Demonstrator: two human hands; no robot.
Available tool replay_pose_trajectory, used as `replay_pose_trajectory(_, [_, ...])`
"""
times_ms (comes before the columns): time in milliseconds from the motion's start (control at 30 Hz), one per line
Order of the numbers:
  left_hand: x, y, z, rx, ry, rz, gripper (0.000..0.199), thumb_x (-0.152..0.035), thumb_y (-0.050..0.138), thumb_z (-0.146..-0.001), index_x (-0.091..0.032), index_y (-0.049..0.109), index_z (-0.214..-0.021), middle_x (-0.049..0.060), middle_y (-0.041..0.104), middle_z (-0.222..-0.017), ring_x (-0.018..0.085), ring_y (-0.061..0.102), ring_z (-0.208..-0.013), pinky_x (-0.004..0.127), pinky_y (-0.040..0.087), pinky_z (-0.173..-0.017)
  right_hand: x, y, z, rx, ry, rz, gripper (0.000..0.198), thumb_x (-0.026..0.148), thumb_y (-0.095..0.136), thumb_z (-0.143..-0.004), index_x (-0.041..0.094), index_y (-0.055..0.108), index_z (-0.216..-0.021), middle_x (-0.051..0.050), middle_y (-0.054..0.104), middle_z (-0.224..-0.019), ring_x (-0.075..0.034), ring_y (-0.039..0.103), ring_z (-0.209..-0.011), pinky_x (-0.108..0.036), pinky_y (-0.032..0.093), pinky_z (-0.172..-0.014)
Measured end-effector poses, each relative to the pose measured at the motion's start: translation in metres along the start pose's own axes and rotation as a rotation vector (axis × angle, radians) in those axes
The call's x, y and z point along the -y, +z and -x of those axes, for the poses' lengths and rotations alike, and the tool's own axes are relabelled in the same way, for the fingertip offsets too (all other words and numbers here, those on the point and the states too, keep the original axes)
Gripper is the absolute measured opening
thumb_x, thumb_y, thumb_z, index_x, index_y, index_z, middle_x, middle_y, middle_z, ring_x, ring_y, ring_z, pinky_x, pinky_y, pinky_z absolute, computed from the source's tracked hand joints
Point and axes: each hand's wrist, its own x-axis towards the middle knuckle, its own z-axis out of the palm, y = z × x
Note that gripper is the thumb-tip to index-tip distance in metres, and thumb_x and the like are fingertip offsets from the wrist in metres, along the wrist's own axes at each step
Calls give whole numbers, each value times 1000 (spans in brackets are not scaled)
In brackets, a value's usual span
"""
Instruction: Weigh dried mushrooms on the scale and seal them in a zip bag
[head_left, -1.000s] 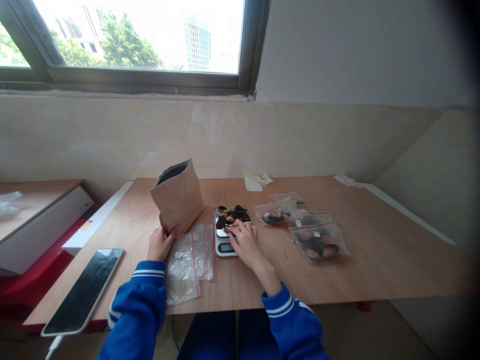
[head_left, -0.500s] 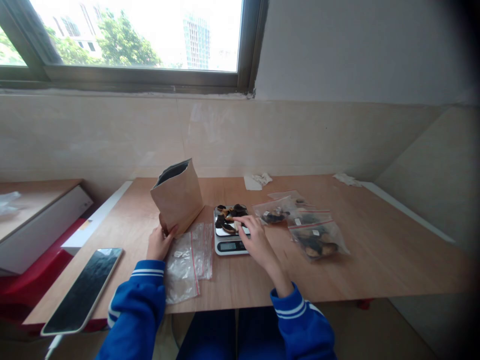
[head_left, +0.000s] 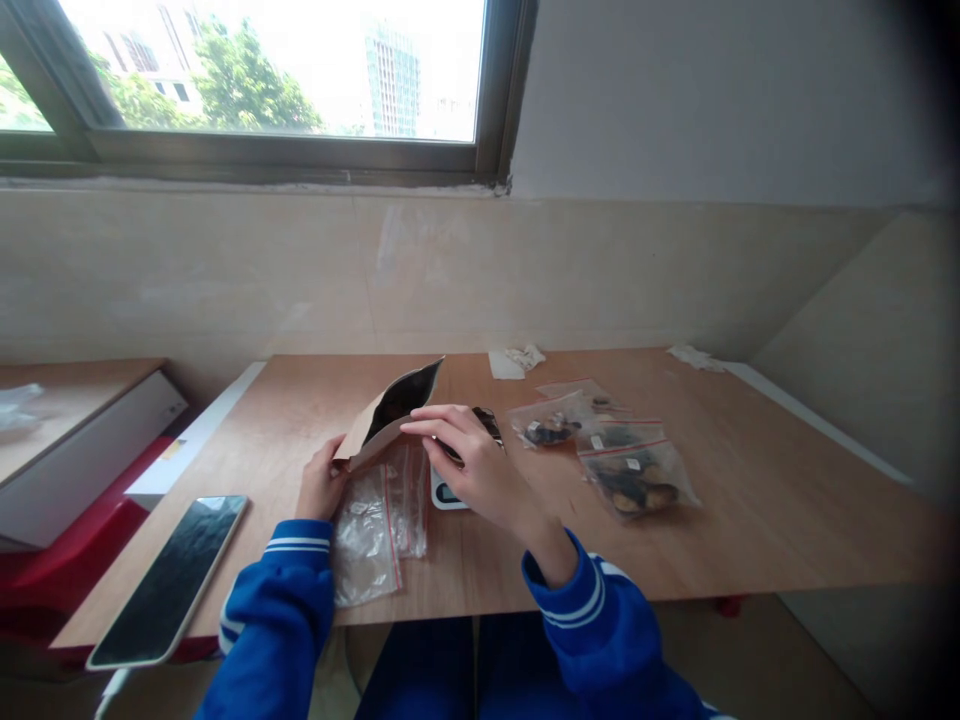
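Lying nearest on the counter (head_left: 750, 520) are a dark phone (head_left: 169, 580) at the left and empty clear bags (head_left: 375, 520) between the blue sleeves. Beyond them the left hand (head_left: 321, 485) has its fingers clamped on the bottom corner of a brown paper bag (head_left: 382, 425), tipped over with its open mouth toward the scale (head_left: 448, 490). Just right of it, the right hand (head_left: 472, 465) hovers over the scale, fingers stretched apart toward the bag's mouth. Farther right lie filled bags (head_left: 634, 480); crumpled paper (head_left: 517, 360) sits by the wall.
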Motion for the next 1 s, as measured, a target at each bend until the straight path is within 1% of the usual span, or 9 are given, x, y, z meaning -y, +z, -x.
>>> replay_pose_trajectory(200, [-5,-1,1,-48,-208,-106,53,-47,48,-79,-16,51,-122,11,70,-97,28,66,-88,36,50,-74,-32,-2,30,-226,184,41,28,17,40,-93,24,63,-106,-6,61,-107,-19,54,-106,-37,41,-96])
replay_pose_trajectory(367, [-9,-3,1,-112,-307,-75,53,-53,50,-80,-17,51,-119,14,68,-103,32,64,-97,40,49,-78,-67,-1,92,-320,388,67,28,22,39,-92,23,65,-102,-7,62,-101,-21,55,-101,-39,44,-90])
replay_pose_trajectory(467, [-8,-3,1,-135,-325,-17,55,-54,53,-78,-16,49,-117,14,67,-103,32,64,-97,41,50,-79,-81,4,134,-370,511,69,28,26,40,-91,20,66,-99,-9,63,-99,-23,56,-97,-38,46,-83])
replay_pose_trajectory(533, [-8,-2,3,-184,-296,2,57,-54,56,-75,-16,47,-118,13,65,-106,30,64,-97,42,50,-81,-86,8,157,-394,589,54,28,28,41,-90,19,66,-97,-10,63,-97,-23,57,-93,-37,48,-77])
replay_pose_trajectory(600, [-13,-2,5,-286,-213,-2,64,-50,59,-74,-16,41,-125,14,61,-114,30,60,-105,44,47,-87,-90,11,173,-422,650,33,28,29,42,-89,18,67,-96,-11,64,-96,-24,58,-91,-36,48,-74])
replay_pose_trajectory(700, [-26,-10,7,-450,-40,-19,76,-40,63,-74,-16,26,-135,17,48,-133,29,51,-118,45,42,-96,-93,12,184,-471,724,-6,29,31,41,-89,17,66,-95,-11,65,-97,-24,59,-91,-36,48,-74])
replay_pose_trajectory(767, [-38,-22,7,-496,31,-36,79,-34,64,-72,-17,23,-137,19,41,-138,29,51,-117,46,43,-94,-93,12,184,-466,735,-26,28,31,41,-88,17,65,-94,-11,65,-98,-24,59,-91,-36,48,-74])
replay_pose_trajectory(933, [-80,-60,19,-661,136,-21,67,-22,62,-72,-16,29,-131,16,43,-131,26,54,-110,43,48,-88,-93,12,183,-427,718,-30,27,31,43,-88,17,66,-93,-10,65,-96,-24,60,-89,-37,48,-76])
replay_pose_trajectory(1000, [-97,-67,34,-655,179,-46,53,-22,60,-74,-17,40,-123,12,50,-119,25,56,-104,41,49,-85,-93,13,183,-435,718,-29,27,32,43,-88,18,66,-92,-10,65,-96,-24,60,-89,-38,48,-78])
